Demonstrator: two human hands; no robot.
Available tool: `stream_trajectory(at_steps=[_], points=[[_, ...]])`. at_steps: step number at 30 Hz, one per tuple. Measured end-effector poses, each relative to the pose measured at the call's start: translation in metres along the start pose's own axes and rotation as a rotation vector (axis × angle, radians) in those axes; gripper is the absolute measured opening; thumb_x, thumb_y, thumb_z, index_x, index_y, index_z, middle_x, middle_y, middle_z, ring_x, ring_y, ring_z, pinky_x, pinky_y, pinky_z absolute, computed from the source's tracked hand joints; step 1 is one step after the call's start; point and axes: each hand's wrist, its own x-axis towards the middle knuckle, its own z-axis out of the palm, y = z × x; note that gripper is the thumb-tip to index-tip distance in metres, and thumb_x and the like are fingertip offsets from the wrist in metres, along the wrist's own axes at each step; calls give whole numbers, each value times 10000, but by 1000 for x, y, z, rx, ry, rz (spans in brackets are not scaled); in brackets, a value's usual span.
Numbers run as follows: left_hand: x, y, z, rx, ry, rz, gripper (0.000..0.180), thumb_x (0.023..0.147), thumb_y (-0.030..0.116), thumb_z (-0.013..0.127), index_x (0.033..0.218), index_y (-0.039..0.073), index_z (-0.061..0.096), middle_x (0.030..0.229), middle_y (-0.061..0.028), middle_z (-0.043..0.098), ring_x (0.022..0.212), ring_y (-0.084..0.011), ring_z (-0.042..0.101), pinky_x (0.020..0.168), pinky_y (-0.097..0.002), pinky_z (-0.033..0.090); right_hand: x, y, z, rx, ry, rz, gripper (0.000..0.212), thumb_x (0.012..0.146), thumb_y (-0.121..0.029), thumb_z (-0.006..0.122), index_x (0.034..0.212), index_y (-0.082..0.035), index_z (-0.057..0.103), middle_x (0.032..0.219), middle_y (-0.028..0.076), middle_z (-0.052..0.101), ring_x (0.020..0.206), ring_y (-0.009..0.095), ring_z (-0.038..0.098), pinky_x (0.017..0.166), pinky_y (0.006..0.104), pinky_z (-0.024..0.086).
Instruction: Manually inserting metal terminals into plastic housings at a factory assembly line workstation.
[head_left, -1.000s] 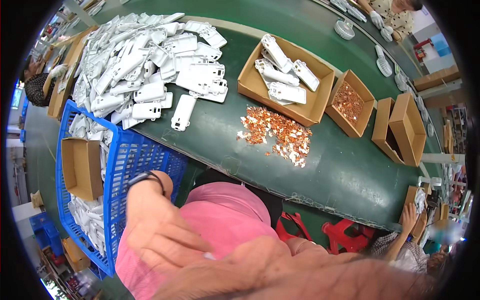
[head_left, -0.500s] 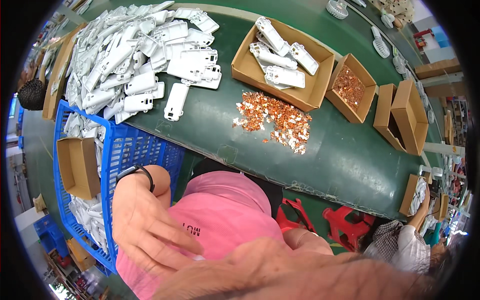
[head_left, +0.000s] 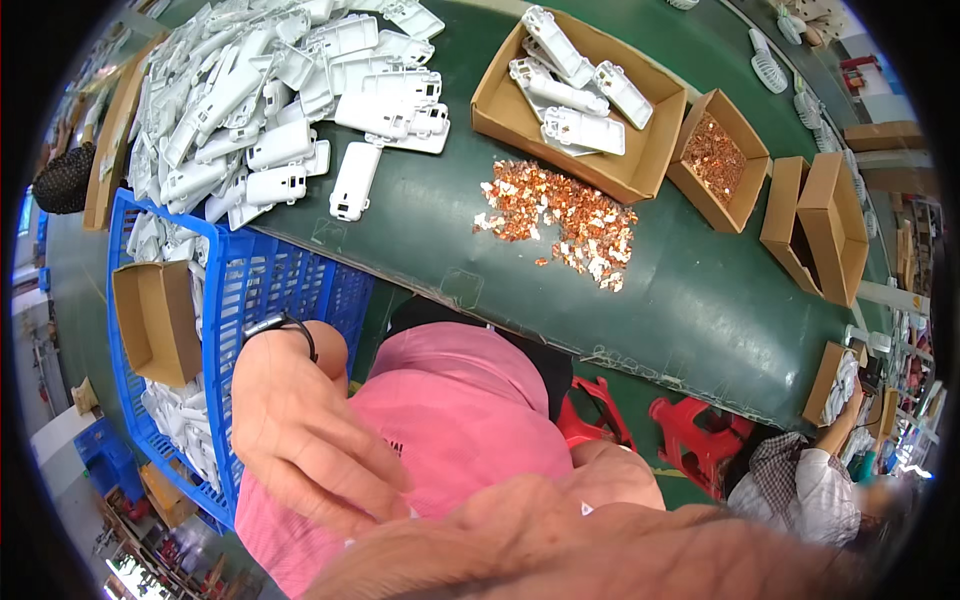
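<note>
My left hand (head_left: 310, 440), with a dark band on its wrist, is raised in front of my pink shirt (head_left: 470, 430). Its fingers are bent and drawn together, their tips partly hidden behind blurred skin and hair at the lower edge. A small white bit shows by the fingertips; what it belongs to I cannot make out. Of my right arm (head_left: 615, 480) only a part shows beside the shirt; the fingers of my right hand are hidden. Neither hand touches the table. Nearest the left forearm stands a blue plastic basket (head_left: 225, 290) holding white plastic parts.
White plastic housings (head_left: 230, 110) are heaped at the table's far left. A cardboard box (head_left: 645, 175) holds several more. Small copper-coloured pieces (head_left: 575, 225) lie before it; a smaller box (head_left: 745, 200) has more. Red stools (head_left: 695, 435) stand beneath the edge. A co-worker (head_left: 800, 490) sits at right.
The view has tilted slightly, so the table's things sit a little higher in it. My left hand's fingers have bent and drawn closer together near the lower edge.
</note>
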Motion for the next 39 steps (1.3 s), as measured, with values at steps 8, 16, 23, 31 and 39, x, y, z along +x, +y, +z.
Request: stream_trajectory(at_steps=[8,16,23,31,39], points=[[-9,-7,8,-188,66,28,288,969,-36,380,1130,-201,552,1130,-368,563,906,-421,654,763,-423,574,27,16,-6,-202,-33,-118,335,834,-117,767,1052,88,618,1066,296,612,778,340,666,616,403,546],[0,-20,17,-254,-8,76,297,977,-28,375,1170,-199,522,1183,-384,514,984,-449,611,843,-493,532,23,15,1,753,-492,299,385,915,-70,618,1205,156,506,1121,313,581,944,391,618,792,446,499],[-5,-14,12,-406,-64,105,331,958,-51,337,1199,-158,536,1239,-349,501,1085,-576,529,941,-582,489,3,8,-1,525,-329,451,350,915,-82,633,1180,127,539,1066,286,611,850,353,650,700,402,525],[-10,-28,9,-294,15,51,280,963,72,498,1174,-64,620,1247,-241,560,1004,-471,629,804,-472,570,32,12,-9,-112,-33,-176,281,875,-88,710,1083,72,610,968,258,638,697,338,658,557,370,536],[-20,-32,7,-411,97,19,262,961,106,555,1160,-46,634,1202,-213,576,999,-475,635,762,-451,586,25,21,-9,-199,60,-114,355,819,-161,789,1052,46,620,1030,255,620,799,354,660,644,377,559]])
